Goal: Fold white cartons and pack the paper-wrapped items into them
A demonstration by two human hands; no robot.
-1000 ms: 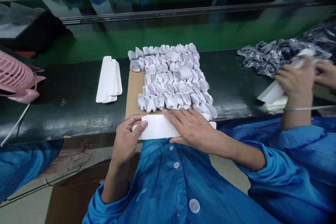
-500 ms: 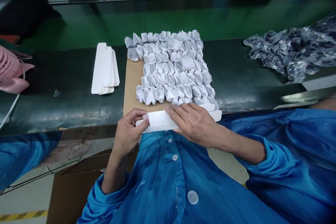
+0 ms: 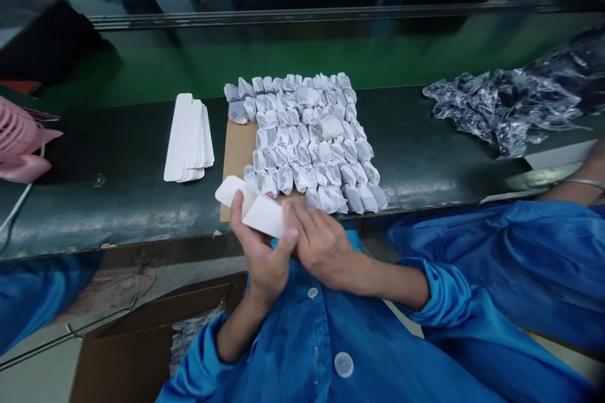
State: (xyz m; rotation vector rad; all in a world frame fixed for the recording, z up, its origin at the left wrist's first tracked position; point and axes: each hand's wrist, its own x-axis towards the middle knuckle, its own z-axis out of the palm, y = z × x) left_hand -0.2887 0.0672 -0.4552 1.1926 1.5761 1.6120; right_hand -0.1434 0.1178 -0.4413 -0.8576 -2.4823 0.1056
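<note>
Both hands have shifted since half a second ago: on my feed the white carton [image 3: 265,216] no longer lies level but slants, its end flap [image 3: 230,189] raised toward ten o'clock, and the right hand [image 3: 324,242] sits closer to the left hand [image 3: 265,264]. The carton is between them, at the near edge of the bench [image 3: 118,164]. I read its long axis as ten o'clock to four; the left hand lies at six o'clock from it, the right at four, and both touch it, so neither is nearer. Left fingers grasp the carton, index up beside the flap; right fingers blur over its four o'clock end, and I cannot tell whether they pinch it.

Outward from the carton, I count one stack of flat carton blanks [image 3: 185,138] at ten, at least three deep; about seven rows of white-wrapped pieces [image 3: 314,160] at one, too tight to count singly, on one cardboard sheet [image 3: 239,146]; one pink fan [image 3: 21,138] toward nine; one heap of plastic-bagged parts [image 3: 508,110] at two; one brown box [image 3: 123,352] at eight.
</note>
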